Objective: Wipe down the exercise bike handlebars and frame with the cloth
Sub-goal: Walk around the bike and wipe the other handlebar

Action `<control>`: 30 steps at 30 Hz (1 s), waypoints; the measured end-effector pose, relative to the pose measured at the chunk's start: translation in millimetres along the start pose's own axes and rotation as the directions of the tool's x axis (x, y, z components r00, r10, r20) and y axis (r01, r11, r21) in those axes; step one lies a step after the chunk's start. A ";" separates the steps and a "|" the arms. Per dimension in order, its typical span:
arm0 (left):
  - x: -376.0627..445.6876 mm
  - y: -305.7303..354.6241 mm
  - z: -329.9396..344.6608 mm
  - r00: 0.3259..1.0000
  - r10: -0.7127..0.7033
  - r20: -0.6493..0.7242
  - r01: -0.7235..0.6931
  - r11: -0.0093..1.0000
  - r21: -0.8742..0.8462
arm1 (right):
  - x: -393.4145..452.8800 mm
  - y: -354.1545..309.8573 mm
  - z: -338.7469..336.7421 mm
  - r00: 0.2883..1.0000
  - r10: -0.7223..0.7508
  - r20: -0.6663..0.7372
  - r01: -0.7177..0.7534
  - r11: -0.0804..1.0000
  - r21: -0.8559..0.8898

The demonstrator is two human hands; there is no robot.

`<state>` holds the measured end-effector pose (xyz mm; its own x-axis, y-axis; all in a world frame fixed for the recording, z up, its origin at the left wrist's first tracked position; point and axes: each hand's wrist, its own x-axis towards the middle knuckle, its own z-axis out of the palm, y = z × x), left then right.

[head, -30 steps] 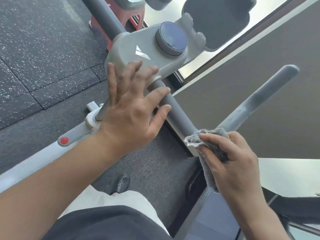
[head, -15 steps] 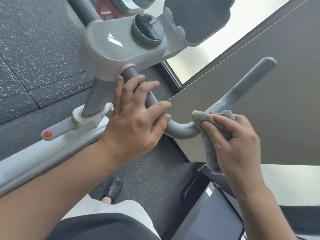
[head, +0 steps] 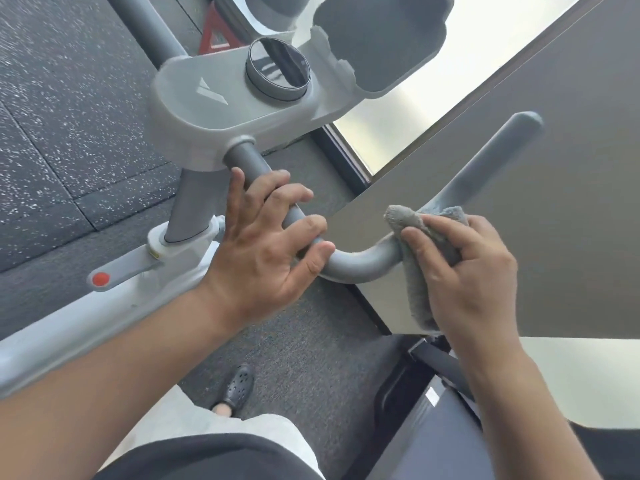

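The exercise bike's grey handlebar runs down from the light grey console, bends, and rises to a rounded end at the upper right. My left hand rests on the bar just below the console, fingers spread over the tube and thumb along it. My right hand grips a grey cloth and presses it around the bar just past the bend; a loose tail of cloth hangs down below the hand. The white frame beam crosses the lower left, with a red button on its lever.
A round dark dial and a device holder sit on the console. A grey wall panel and a bright window stand close behind the bar. Below are speckled rubber floor, carpet, my foot in a dark clog and dark equipment.
My left hand has slid from the console's edge down onto the bar. The right hand with the cloth has shifted along the bar near the bend. The view has moved lower.
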<state>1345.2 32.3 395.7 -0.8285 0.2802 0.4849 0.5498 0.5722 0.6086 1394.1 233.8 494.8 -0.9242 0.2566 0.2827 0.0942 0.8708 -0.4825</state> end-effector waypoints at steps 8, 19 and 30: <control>-0.1 -1.1 1.8 1.000 0.004 -0.030 -0.004 1.000 0.009 | -3.0 -2.5 4.6 0.992 -0.100 0.078 0.098 0.995 0.027; 1.1 5.0 3.0 0.996 -0.011 -0.091 0.013 0.999 0.029 | -3.2 -2.5 7.0 0.976 -0.180 0.124 0.173 0.983 0.064; 19.7 20.8 5.8 0.996 -0.020 -0.089 0.025 0.998 0.062 | 62.9 36.7 -25.0 0.972 -0.228 -0.063 0.216 0.964 -0.156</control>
<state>1339.8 54.2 414.2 -0.8264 0.1993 0.5266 0.5208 0.6259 0.5805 1348.6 292.4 515.6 -0.8960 0.0770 0.4373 -0.0513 0.9603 -0.2741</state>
